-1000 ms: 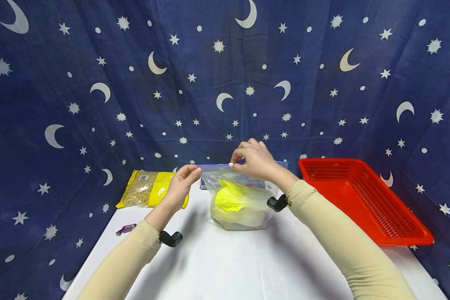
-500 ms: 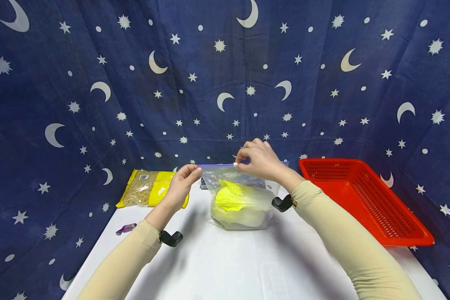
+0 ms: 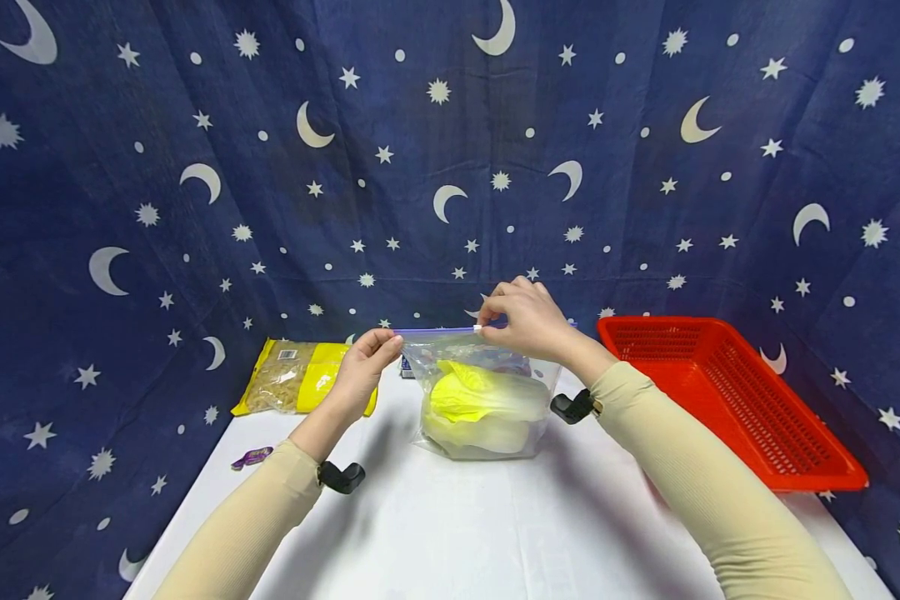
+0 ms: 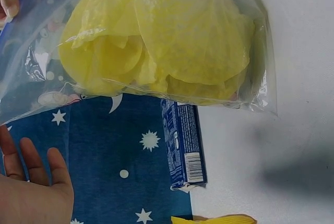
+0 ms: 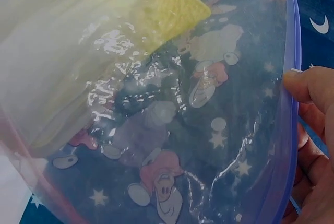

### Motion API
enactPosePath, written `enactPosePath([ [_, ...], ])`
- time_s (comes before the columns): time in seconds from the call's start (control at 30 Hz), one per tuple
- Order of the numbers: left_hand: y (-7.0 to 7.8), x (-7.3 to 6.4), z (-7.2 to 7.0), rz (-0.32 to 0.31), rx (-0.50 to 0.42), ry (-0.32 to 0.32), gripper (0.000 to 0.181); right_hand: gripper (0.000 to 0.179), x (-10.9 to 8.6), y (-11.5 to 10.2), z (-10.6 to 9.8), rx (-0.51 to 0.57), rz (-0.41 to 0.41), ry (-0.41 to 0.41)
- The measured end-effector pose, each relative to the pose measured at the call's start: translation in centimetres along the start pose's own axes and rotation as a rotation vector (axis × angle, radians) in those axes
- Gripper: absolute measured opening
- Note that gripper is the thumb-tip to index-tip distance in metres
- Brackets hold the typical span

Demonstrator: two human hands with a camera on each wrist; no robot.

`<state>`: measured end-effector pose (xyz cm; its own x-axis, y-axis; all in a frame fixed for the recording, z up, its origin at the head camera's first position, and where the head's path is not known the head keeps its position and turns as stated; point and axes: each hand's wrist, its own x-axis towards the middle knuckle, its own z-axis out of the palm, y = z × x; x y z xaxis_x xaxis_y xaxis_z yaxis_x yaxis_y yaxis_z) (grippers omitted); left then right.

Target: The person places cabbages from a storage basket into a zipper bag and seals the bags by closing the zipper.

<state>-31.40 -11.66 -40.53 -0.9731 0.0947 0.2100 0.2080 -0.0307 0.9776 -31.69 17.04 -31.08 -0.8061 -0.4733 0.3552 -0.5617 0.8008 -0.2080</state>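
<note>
A clear zipper bag (image 3: 487, 442) with a purple zip strip (image 5: 292, 41) stands upright on the table, printed with cartoon figures. Inside it lies a napa cabbage (image 3: 465, 396), its yellow leaves (image 4: 193, 31) toward the left. My left hand (image 3: 365, 362) pinches the strip's left end between thumb and fingers. Farther right along the strip, my right hand (image 3: 525, 321) pinches the small white slider (image 3: 477, 327); in the right wrist view the thumb presses the strip and mostly hides the slider.
A yellow bag of dry food (image 3: 292, 379) lies at the back left, near a purple wrapped candy (image 3: 252, 457). Behind the zipper bag is a blue box with a barcode (image 4: 182, 145). A red plastic basket (image 3: 727, 400) stands on the right. A starry curtain (image 3: 420, 125) hangs behind.
My right hand has moved a little to the right along the purple strip, and the white slider has moved with it. The left hand and the cabbage stay in place.
</note>
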Motion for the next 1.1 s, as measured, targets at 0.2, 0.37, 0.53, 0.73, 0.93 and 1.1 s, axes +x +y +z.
enactPosePath([
  [0.2, -0.1, 0.2, 0.2, 0.021, -0.036, 0.005, 0.016, 0.006, -0.3, 0.4, -0.2, 0.0, -0.013, 0.007],
  [0.37, -0.1, 0.2, 0.2, 0.019, -0.048, 0.014, 0.012, 0.006, -0.6, 0.8, -0.4, 0.001, -0.018, 0.02],
  [0.53, -0.1, 0.1, 0.2, 0.015, -0.034, 0.013, 0.014, 0.006, -0.9, 1.1, -0.6, 0.008, -0.013, 0.025],
  [0.73, 0.0, 0.1, 0.2, 0.016, -0.038, 0.023, 0.015, 0.007, -1.2, 1.4, -0.8, -0.002, 0.007, 0.023],
  [0.93, 0.0, 0.2, 0.2, 0.005, -0.039, 0.03, 0.014, 0.008, -1.4, 1.7, -0.8, -0.009, 0.005, 0.031],
  [1.1, -0.1, 0.2, 0.2, 0.007, -0.046, 0.029, 0.013, 0.008, -1.6, 1.8, -1.0, -0.011, 0.008, 0.03],
])
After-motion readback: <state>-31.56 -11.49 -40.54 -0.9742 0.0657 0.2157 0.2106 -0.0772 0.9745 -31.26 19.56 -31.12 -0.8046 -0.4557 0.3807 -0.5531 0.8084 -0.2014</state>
